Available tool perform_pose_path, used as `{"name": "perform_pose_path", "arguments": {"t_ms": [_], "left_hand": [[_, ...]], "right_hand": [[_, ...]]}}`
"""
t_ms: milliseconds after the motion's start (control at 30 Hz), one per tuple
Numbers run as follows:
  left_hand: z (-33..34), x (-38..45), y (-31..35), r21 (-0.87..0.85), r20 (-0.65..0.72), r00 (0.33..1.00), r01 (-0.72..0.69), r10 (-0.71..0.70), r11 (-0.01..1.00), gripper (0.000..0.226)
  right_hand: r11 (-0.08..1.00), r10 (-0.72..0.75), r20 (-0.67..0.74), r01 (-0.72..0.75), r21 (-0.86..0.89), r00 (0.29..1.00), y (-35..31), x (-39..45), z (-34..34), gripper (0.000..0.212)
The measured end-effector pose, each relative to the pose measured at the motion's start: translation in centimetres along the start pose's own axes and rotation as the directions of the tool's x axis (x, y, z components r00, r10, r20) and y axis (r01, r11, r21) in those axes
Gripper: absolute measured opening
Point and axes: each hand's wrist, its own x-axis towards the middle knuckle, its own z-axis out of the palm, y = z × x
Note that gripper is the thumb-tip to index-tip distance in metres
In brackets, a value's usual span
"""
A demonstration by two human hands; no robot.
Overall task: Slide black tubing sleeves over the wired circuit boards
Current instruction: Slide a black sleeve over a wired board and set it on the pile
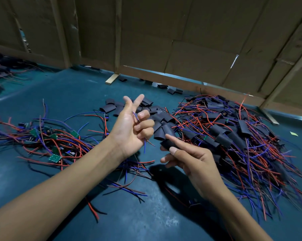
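My left hand (132,126) is raised palm-up over the blue mat, its lower three fingers curled round thin red and blue wires (144,143) whose ends hang below the palm; thumb and forefinger stick out. The board on those wires is hidden. My right hand (186,160) pinches a black tubing sleeve (167,143) between thumb and forefinger, just right of the wire ends. Bare green circuit boards with wires (54,136) lie heaped at the left. Loose black sleeves (112,107) lie behind my hands.
A large heap of sleeved boards with red and blue wires (233,136) fills the right side. Cardboard walls (181,40) on wooden strips close off the back. A green scrap (293,133) lies at the far right. Stray wires (125,185) lie under my forearms.
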Motion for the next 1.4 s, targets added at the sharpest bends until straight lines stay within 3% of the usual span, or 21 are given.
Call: {"name": "perform_pose_path", "arguments": {"t_ms": [100,233,367,533,733,1000,1400], "left_hand": [[0.1,-0.1,0.2,-0.072,0.007,1.000,-0.005,0.005,0.997,0.056],[0.3,-0.2,0.2,-0.091,-0.028,0.996,-0.090,0.088,0.992,0.051],[0.7,-0.4,0.0,-0.094,-0.033,0.987,-0.159,0.157,0.983,0.050],[1.1,-0.8,-0.6,-0.032,-0.015,0.983,-0.185,0.185,0.982,0.050],[1.7,-1.0,-1.3,0.072,0.001,0.982,-0.187,0.188,0.980,0.048],[1.8,-1.2,-1.8,0.097,0.011,0.977,-0.212,0.212,0.972,0.047],[1.9,-1.3,-1.9,0.055,0.036,0.967,-0.253,0.251,0.966,0.044]], "right_hand": [[0.986,0.084,0.010,-0.085,0.146,0.996,0.2,0.1,0.4,0.032],[0.983,0.084,-0.002,-0.083,0.163,0.996,0.2,0.0,0.6,0.034],[0.998,0.028,-0.015,-0.027,0.048,1.000,0.4,-0.2,0.7,0.042],[0.970,-0.210,-0.058,0.201,-0.133,0.976,0.7,-0.4,1.1,0.036],[0.797,-0.455,-0.017,0.399,-0.453,0.890,1.2,-0.6,0.7,0.033],[0.661,-0.532,0.084,0.475,-0.580,0.842,1.1,-0.7,0.9,0.030],[0.838,-0.397,-0.024,0.351,-0.418,0.918,1.1,-0.8,0.9,0.034]]}}
